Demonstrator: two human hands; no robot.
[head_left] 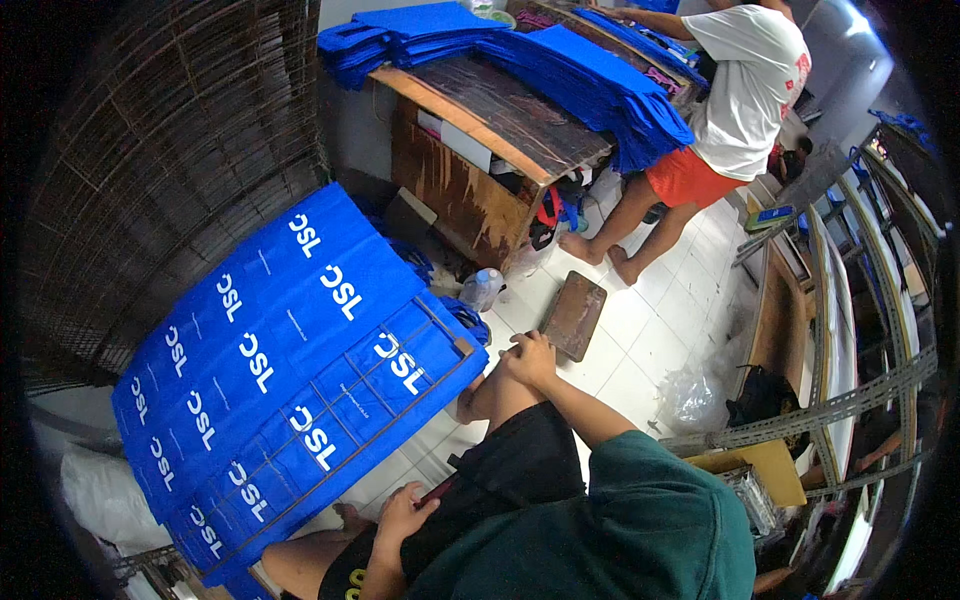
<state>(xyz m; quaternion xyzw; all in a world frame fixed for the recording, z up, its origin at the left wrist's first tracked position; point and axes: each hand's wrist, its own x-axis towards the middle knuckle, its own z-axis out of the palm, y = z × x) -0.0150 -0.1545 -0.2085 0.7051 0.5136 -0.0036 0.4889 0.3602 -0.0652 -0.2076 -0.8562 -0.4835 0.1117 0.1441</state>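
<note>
My right hand (530, 360) rests on my bent right knee with its fingers draped over it, holding nothing. My left hand (405, 515) lies over my left thigh, its fingers loosely bent and apart, also with nothing in it. In front of me to the left, blue printed sheets (275, 335) with rows of white markings lie in overlapping strips. A thin metal wire rack (370, 370) lies over their near right part. Neither hand touches the sheets or the rack.
A tall stack of wire racks (180, 170) stands at far left. Stacked blue fabric pieces (580, 75) cover a wooden table (450, 95), where a person in a white shirt (750, 80) stands. A brown block (575, 315) and plastic bottle (482, 289) are on the tiles; metal shelving (830, 410) is right.
</note>
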